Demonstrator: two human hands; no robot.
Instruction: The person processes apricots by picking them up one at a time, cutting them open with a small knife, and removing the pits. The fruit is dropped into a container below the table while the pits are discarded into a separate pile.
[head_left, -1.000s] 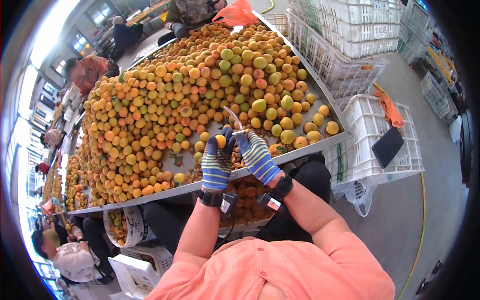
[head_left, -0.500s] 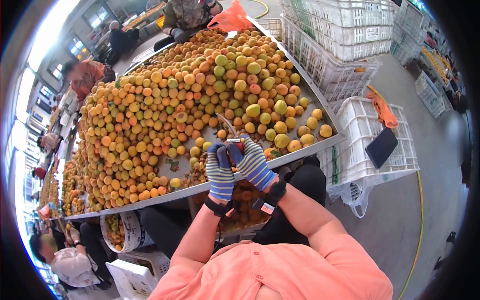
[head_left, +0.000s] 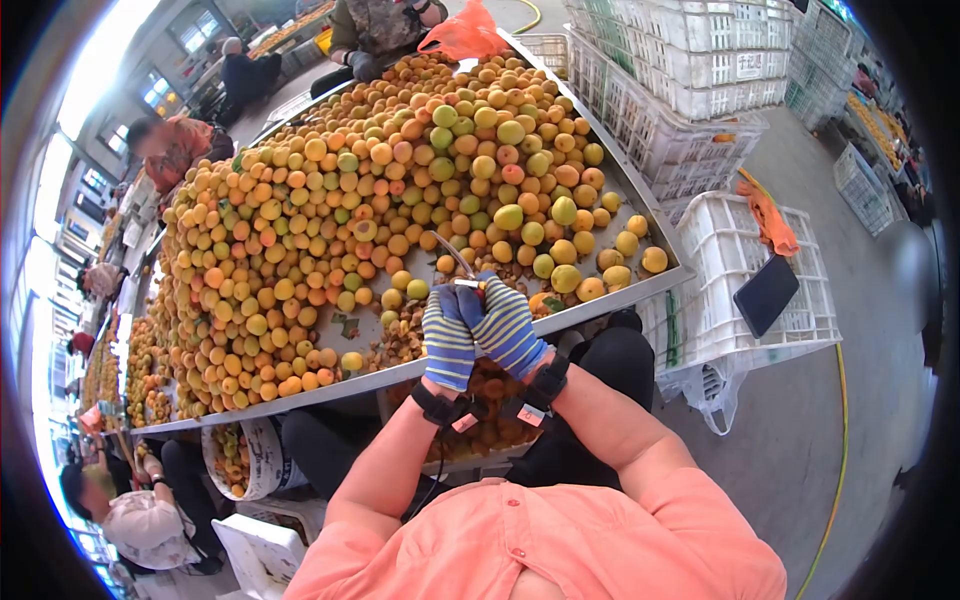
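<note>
My right hand (head_left: 508, 328), in a striped blue and yellow glove, is closed around a knife. The thin curved blade of this knife (head_left: 453, 252) points up and left over the fruit. Pressed against it from the left is my gloved left hand (head_left: 449, 342), its fingers curled in; whatever they may hold is hidden. Both hands are over the near edge of a metal-rimmed table (head_left: 600, 300) heaped with apricots (head_left: 290, 240), some green, most orange-yellow. Small brown scraps (head_left: 400, 335) lie on the tabletop just left of my hands.
White plastic crates (head_left: 690, 60) are stacked to the right. A nearer crate (head_left: 770, 320) bears a dark flat tablet-like object (head_left: 767, 296) and an orange cloth (head_left: 768, 220). Below the table edge stands a white bucket (head_left: 265, 460) of fruit. Other people sit around the table's far and left sides.
My left hand has shifted slightly right, closer against my right hand. The knife stays in my right hand, nearly unmoved, and its red handle part is now mostly covered.
</note>
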